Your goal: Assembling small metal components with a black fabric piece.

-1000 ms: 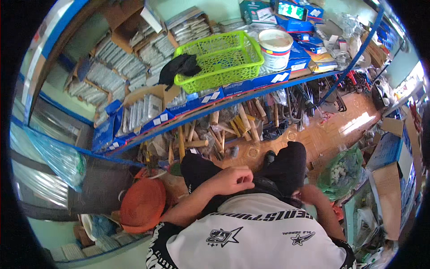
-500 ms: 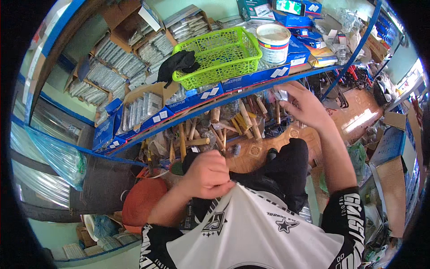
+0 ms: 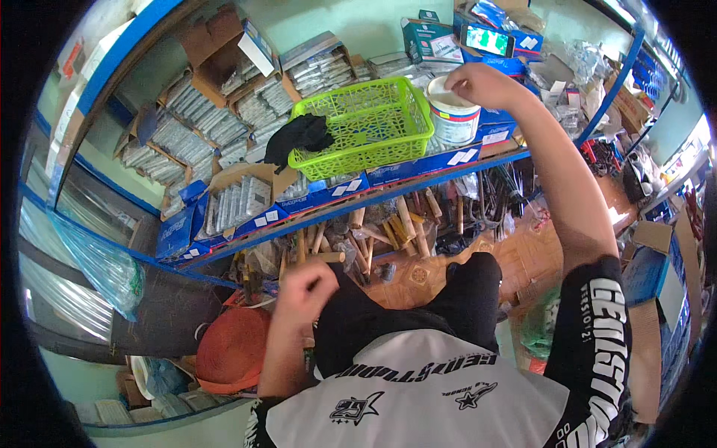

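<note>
My right hand [image 3: 484,84] reaches over the white bucket [image 3: 454,123] on the shelf, its fingers bent down together at the rim. Whatever the fingertips pinch is hidden or too small to make out. To the bucket's left, a bright green plastic basket [image 3: 366,166] has a black cloth [image 3: 300,140] draped over its left end. My left hand [image 3: 308,290], slightly blurred, is raised above my lap with its fingers curled in, and nothing shows in it. The white and black shirt [image 3: 418,373] lies loose over my front, apart from both hands.
The blue shelf edge [image 3: 351,200] runs across in front of me. Opened cartons of packed items [image 3: 237,203] stand on it; a lit phone [image 3: 488,41] is behind the bucket. Wooden handles [image 3: 405,220] crowd below. A red-orange round object [image 3: 233,347] is at my left, cardboard boxes [image 3: 646,336] at my right.
My left hand has let go of the shirt and moved left, and the cloth has dropped flat. My right hand has risen from below the shelf edge to the bucket's top.
</note>
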Tool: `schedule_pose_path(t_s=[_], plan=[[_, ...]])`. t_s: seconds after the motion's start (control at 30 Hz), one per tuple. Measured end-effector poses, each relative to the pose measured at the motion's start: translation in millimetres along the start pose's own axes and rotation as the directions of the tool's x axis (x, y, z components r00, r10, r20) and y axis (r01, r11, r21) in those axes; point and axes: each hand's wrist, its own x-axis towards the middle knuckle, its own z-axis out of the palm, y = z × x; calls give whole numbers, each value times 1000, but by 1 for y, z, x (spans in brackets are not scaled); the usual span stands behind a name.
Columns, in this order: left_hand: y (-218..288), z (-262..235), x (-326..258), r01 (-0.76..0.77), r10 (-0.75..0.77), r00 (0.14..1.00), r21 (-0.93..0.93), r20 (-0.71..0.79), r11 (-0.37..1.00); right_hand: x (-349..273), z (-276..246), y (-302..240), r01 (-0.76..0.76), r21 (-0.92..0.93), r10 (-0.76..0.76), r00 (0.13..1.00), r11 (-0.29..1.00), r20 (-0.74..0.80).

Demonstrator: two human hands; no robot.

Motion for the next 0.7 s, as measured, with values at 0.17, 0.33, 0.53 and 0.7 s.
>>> schedule_pose_path(t_s=[0.17,0.33,0.53,0.7], plan=[[9,-40,93,-89,218,910,349,-352,933,72,37,-4,-159,-280,306,713,947,631],[-31,-77,171,123,195,890,629,-411,768,94,63,14,-24,-524,382,713,851,588],[-76,-91,190,173,59,900,477,-433,862,78,55,16,3,-339,242,694,941,678],[-92,-106,189,1,-37,729,-52,-683,999,79,54,6,-122,-360,331,726,925,603]])
